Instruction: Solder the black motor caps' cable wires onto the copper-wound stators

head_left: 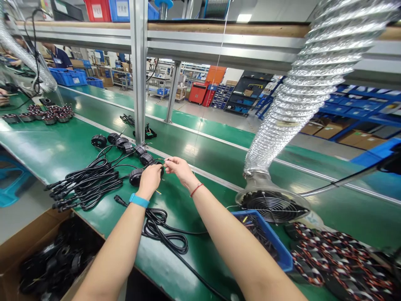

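Observation:
My left hand point(151, 180), with a blue wristband, is closed around a black round housing point(162, 170), mostly hidden behind its fingers. Close beside it, my right hand point(179, 170) pinches with thumb and fingertips at a thin wire point(160, 159) by the housing; the exact grip is too small to see. Left of my hands, several black round housings point(128, 147) with cables attached lie in a row. Their black cables point(90, 179) are bunched on the green bench. A loose coiled black cable point(156, 225) lies below my hands, its connector point(119, 200) pointing left.
A fan hood point(272, 200) on a silver duct point(288, 100) stands at right, beside a blue bin point(278, 246) of small dark pieces and several wound coils point(338, 259). A metal post point(140, 75) rises behind. A cardboard box point(31, 225) sits lower left. A person point(59, 56) is far left.

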{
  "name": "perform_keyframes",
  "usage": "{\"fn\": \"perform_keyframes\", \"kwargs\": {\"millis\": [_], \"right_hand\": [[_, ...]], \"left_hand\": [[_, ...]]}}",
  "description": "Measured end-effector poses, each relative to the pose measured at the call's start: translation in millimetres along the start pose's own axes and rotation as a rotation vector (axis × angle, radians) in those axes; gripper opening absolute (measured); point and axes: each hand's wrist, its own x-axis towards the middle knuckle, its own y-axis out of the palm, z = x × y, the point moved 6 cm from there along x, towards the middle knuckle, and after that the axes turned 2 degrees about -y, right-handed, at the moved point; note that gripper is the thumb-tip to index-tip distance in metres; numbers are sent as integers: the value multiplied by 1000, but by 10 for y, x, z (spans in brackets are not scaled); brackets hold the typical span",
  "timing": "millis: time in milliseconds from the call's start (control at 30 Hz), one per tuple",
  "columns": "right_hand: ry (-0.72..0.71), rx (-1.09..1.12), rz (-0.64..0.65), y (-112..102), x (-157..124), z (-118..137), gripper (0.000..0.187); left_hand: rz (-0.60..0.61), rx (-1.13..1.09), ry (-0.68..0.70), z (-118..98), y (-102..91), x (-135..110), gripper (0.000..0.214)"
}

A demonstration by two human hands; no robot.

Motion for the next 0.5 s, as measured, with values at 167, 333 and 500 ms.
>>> {"fn": "perform_keyframes", "kwargs": {"millis": [167, 333, 500], "right_hand": [[1, -91, -57, 107, 55, -94, 39], [57, -272, -37, 215, -57, -93, 33], [189, -555, 149, -182, -495, 327, 48]], "left_hand": [[-3, 42, -11, 23, -16, 35, 29], [80, 70, 29, -10, -62, 35, 30], [281, 42, 182, -180, -83, -68, 25]]}}
